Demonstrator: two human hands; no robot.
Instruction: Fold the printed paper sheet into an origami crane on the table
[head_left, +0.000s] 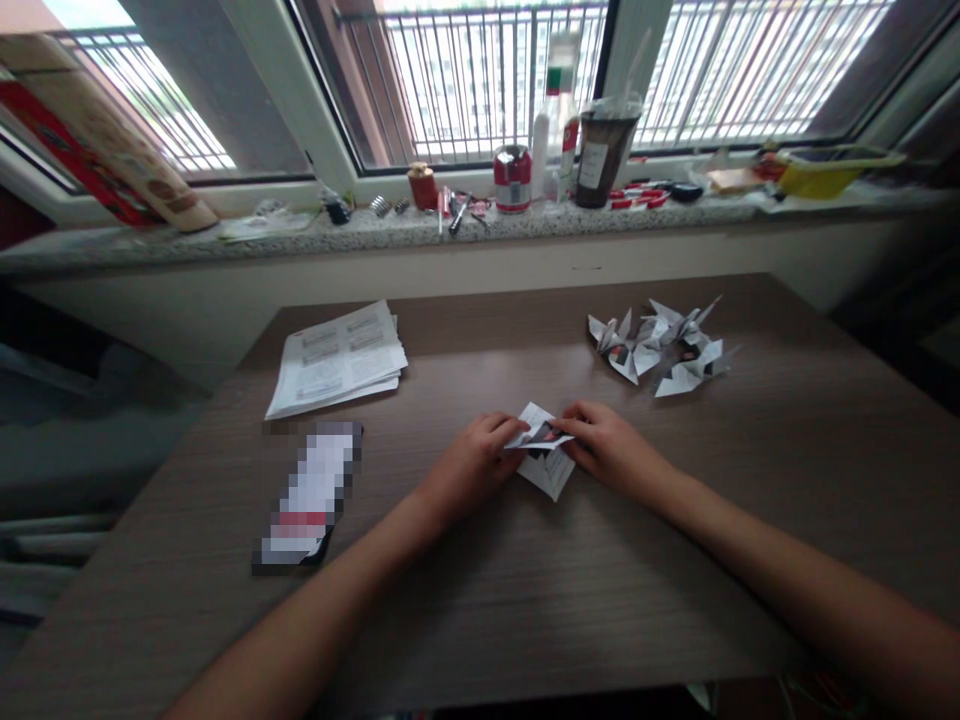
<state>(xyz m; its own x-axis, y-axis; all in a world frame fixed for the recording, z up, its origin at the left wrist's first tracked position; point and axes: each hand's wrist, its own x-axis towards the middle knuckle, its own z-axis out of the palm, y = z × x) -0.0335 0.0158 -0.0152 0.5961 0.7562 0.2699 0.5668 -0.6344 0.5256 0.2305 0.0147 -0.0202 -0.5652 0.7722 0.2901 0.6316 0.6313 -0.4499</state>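
A small folded sheet of printed paper (550, 474) lies on the table, with one flap lifted across its middle. My left hand (487, 450) pinches the flap's left corner between thumb and fingers. At the right corner, my right hand (600, 440) grips the same paper, index finger and thumb on its edge. The lower tip of the paper points toward me. Beyond my right hand sits a cluster of folded paper cranes (664, 345), also made from printed paper.
A stack of printed sheets (341, 355) lies at the back left of the table (465, 620). Nearer me is a phone (311, 495) with its screen blurred. On the windowsill stand a soda can (512, 180), a dark drink cup (602, 155) and a yellow container (821, 173).
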